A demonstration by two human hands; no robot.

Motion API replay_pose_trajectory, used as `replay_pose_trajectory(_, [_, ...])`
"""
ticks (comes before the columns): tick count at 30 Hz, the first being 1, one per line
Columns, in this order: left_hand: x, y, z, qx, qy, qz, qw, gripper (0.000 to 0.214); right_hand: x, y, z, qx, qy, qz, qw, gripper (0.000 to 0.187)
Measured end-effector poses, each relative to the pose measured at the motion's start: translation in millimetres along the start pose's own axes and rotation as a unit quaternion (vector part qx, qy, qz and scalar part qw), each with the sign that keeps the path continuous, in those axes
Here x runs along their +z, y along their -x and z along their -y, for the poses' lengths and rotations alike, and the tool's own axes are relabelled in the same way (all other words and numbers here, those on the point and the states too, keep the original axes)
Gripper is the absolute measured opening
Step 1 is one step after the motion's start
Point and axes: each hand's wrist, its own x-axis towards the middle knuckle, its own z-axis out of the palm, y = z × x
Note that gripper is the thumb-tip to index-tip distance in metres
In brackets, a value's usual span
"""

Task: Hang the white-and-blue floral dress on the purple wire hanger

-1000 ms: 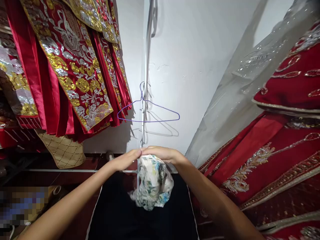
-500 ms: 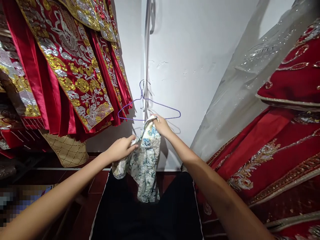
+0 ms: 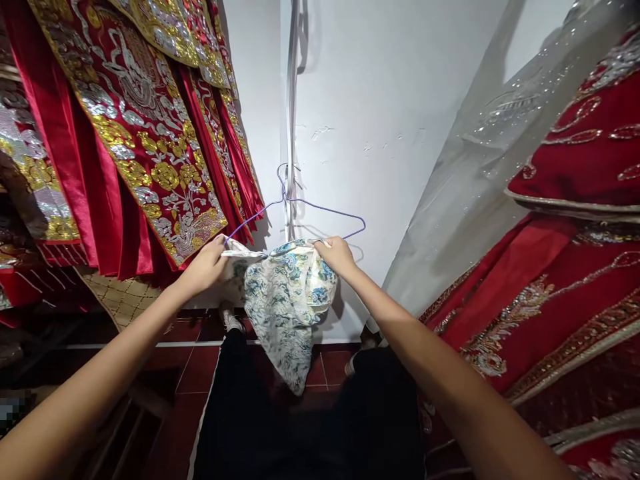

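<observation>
The left hand (image 3: 205, 267) is clamped on the left top corner of a floral cloth (image 3: 280, 300), and the right hand (image 3: 337, 257) is clamped on its right top edge. Between them the upper hem is stretched nearly level, just under the bottom bar of a purple wire hanger (image 3: 300, 203). The left hand sits at the hanger's left end, the right hand close below its right end; whether the hem touches the wire cannot be told. The rest of the cloth hangs free and narrows to a point above the red tiled floor (image 3: 200, 363) and the person's black trousers (image 3: 300, 433). The hanger hooks onto a thin upright pipe (image 3: 290, 100) in the corner of the white wall (image 3: 380, 133). Room is tight at the sides: red embroidered garments (image 3: 140, 133) hang close against the left hand, and a second red garment (image 3: 575, 280) with a grey sheer cover (image 3: 475, 173) crowds in from the right. Only the strip of wall behind the hanger lies open.
</observation>
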Motion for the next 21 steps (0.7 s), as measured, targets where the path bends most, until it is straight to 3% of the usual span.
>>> replay_pose_trajectory(5, [-19.3, -30, -15, 0.015, 0.115, -0.095, 0.989, 0.033, 9, 10, 3, 0.032, -0.124, 0.025, 0.991, 0.042])
replay_pose_trajectory(9, [-28.3, -59, -18, 0.004, 0.125, -0.078, 0.989, 0.045, 9, 14, 7, 0.011, -0.186, 0.046, 0.982, 0.037])
replay_pose_trajectory(12, [-29.8, -69, -14, -0.003, 0.099, -0.045, 0.994, 0.042, 0, 15, 9, -0.041, -0.196, 0.053, 0.978, 0.027])
replay_pose_trajectory(14, [-30.1, -70, -11, -0.002, 0.079, -0.029, 0.996, 0.041, -13, 16, 8, -0.078, -0.172, 0.014, 0.982, 0.021])
replay_pose_trajectory(18, [-32.5, -67, -7, 0.029, 0.029, -0.026, 0.999, 0.041, -47, 13, -7, -0.077, -0.075, -0.114, 0.988, 0.078])
replay_pose_trajectory(19, [-33.0, -66, -7, 0.042, 0.018, -0.023, 0.999, 0.04, -55, 11, -13, -0.07, -0.047, -0.131, 0.988, 0.081])
replay_pose_trajectory(21, [-32.9, -67, -9, 0.061, 0.007, -0.015, 0.998, 0.037, -68, 4, -24, -0.065, 0.006, -0.119, 0.991, 0.064])
